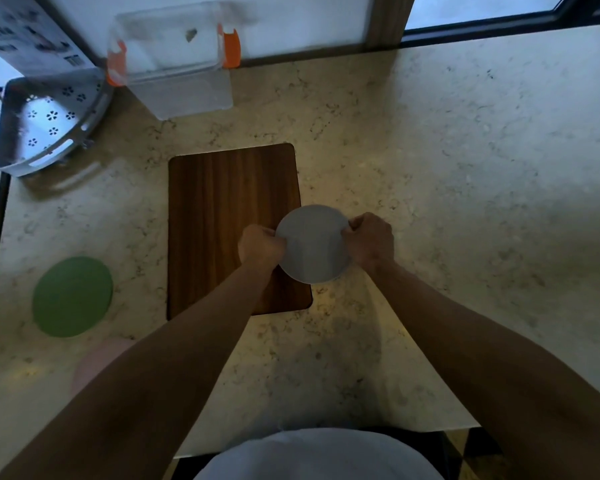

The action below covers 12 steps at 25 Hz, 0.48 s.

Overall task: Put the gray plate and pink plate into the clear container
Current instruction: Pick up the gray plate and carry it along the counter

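The gray plate (313, 244) is held between both hands over the right edge of a wooden cutting board (222, 216). My left hand (261, 247) grips its left rim and my right hand (371, 241) grips its right rim. The pink plate (90, 367) lies on the counter at the lower left, mostly hidden behind my left forearm. The clear container (174, 60) with orange clips stands at the back left, open at the top.
A green plate (72, 296) lies on the counter at the left. A perforated metal corner rack (45, 123) stands at the far left beside the container. A window frame runs along the back. The counter's front edge is near my body.
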Motion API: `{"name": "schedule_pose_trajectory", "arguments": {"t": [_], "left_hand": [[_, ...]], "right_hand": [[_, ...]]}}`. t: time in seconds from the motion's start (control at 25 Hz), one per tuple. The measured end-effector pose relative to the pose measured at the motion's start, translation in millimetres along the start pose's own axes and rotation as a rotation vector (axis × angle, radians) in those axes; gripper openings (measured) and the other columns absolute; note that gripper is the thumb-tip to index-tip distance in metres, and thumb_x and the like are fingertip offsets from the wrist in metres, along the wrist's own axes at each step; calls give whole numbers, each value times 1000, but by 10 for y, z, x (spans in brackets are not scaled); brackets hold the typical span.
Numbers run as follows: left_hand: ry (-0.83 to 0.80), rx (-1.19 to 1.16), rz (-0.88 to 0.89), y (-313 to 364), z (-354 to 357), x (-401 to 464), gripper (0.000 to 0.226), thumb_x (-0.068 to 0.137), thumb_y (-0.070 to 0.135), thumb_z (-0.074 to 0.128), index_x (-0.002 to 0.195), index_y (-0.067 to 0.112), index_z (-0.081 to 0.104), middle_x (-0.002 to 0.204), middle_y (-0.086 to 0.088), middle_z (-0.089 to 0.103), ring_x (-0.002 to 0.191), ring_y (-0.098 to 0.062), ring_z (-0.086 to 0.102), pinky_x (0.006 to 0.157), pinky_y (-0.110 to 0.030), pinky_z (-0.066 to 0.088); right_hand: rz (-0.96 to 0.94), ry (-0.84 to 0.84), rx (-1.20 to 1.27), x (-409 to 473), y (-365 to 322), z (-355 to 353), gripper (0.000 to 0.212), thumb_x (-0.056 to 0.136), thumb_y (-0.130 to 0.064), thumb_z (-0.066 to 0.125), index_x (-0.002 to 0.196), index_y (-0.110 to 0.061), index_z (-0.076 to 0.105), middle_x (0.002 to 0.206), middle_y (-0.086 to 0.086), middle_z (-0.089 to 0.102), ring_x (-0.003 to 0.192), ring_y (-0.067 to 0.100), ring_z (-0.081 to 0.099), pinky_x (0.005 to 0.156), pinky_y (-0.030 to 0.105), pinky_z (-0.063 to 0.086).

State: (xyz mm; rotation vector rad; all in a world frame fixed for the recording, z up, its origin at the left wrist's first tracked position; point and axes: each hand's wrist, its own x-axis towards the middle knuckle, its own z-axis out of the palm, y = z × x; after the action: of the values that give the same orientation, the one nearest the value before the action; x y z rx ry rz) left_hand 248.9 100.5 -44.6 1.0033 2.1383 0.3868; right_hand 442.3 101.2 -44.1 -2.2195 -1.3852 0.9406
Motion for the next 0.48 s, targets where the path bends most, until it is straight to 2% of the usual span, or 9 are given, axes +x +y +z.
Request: {"name": "schedule_pose_trajectory", "arguments": {"t": [0.08,0.16,0.2,0.24,0.32,0.4,0.48], "left_hand": [[2,-23,-21,26,-6,-20,17,76,14,69,66,20,56,67,10,53,60,-8,53,58,-29,52],[-6,-67,-54,36,-26,-37,15,76,13,69,88,18,62,77,8,54,71,-14,59,67,-35,58],[-17,-96,-71,46,-35,-48,16,77,11,69,91,17,65,78,7,55,73,-17,60,70,-38,60],[-35,-125,-77,51,-51,-62,11,77,8,68,84,17,67,75,6,57,71,-17,61,71,-40,61],[-46,-173,-94,64,-94,-101,21,78,5,66,67,22,63,72,3,60,71,-19,64,70,-40,62],[-33,-218,-111,28,-169,-160,18,79,5,66,72,21,64,77,1,62,80,-22,66,70,-37,61],[-15,-273,-142,-77,-264,-232,14,79,4,67,79,18,65,84,-1,65,84,-23,65,72,-36,60]], "right_hand": [[-6,-13,12,-12,16,-12,16,80,-22,63,66,-23,56,68,-6,57,56,7,49,54,26,41],[-5,-50,20,-4,30,-12,8,82,-25,63,83,-20,57,83,-2,60,71,15,55,63,29,43],[-5,-60,30,1,35,-10,11,82,-26,63,89,-19,58,87,-1,62,75,16,56,65,29,43],[-8,-63,42,0,37,-7,15,82,-26,63,94,-18,60,89,0,64,76,15,56,66,28,42],[-19,-61,56,-16,22,-12,24,82,-26,63,103,-15,66,93,1,68,77,13,57,68,24,42],[-43,-75,45,-74,-12,-26,29,81,-24,64,106,-11,70,96,4,73,79,14,63,70,22,43],[-88,-104,12,-175,-71,-8,25,81,-23,62,95,-7,75,94,10,76,84,25,71,69,28,51]]}}
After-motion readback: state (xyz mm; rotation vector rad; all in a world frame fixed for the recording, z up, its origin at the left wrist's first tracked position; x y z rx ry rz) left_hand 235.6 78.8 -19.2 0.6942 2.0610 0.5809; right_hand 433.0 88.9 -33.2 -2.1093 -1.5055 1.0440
